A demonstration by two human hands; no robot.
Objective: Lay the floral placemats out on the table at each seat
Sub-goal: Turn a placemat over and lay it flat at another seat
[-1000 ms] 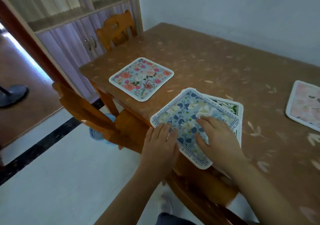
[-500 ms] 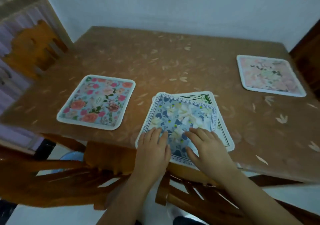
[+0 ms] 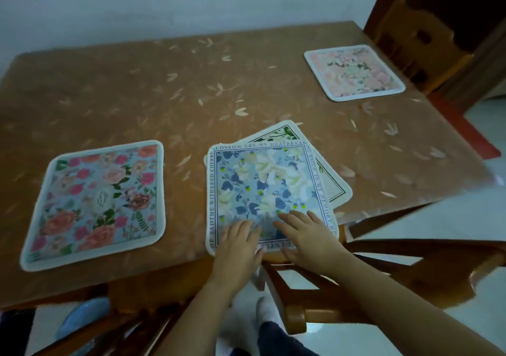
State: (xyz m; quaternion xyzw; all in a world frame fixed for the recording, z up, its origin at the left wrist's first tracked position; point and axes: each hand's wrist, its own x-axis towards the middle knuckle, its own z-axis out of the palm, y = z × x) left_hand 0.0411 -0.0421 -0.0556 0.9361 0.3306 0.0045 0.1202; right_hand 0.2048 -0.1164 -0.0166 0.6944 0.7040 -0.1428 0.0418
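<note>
Barely anything's changed: left hand [image 3: 238, 242] and right hand [image 3: 309, 235] still press flat on the blue placemat [image 3: 262, 183] at lower centre, fingers straight, gripping nothing. The green-bordered placemat [image 3: 282, 134] underneath now fans out further to the upper right. I'd guess both still need seats.

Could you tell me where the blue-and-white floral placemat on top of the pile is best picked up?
Probably by its near edge, from the person's side: the thin blue-and-white floral placemat lies flat on a green-bordered placemat, and that edge reaches the rim of the brown table, letting a thumb slip under. The left hand and right hand rest flat there.
</note>
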